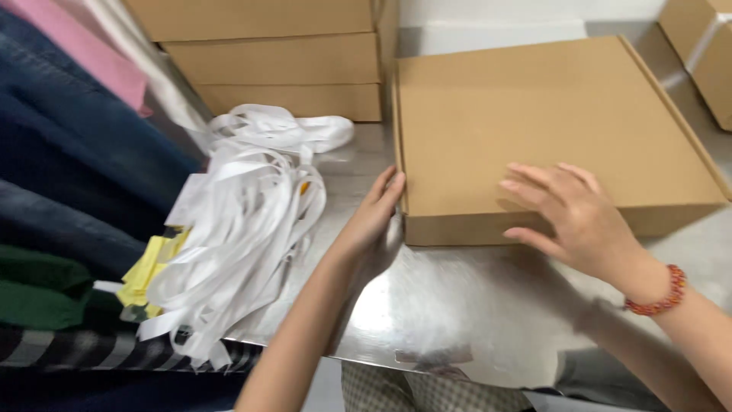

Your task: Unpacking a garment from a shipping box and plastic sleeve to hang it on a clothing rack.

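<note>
A flat brown cardboard box (534, 114), closed, lies on a shiny metal table (457, 305). My left hand (374, 225) rests flat against the box's near left corner, fingers straight and pointing away from me. My right hand (572, 214) lies on the box's front edge near the middle, fingers spread over the lid and front wall. A red bead bracelet (659, 294) circles my right wrist. Neither hand grips anything.
A heap of white straps or ribbons (244, 221) lies on the table's left part, with yellow paper (152, 267) under it. Folded clothes (69, 175) in blue, pink, green and stripes lie at far left. More cardboard boxes (282, 61) are stacked behind and another cardboard box (705, 46) at the top right.
</note>
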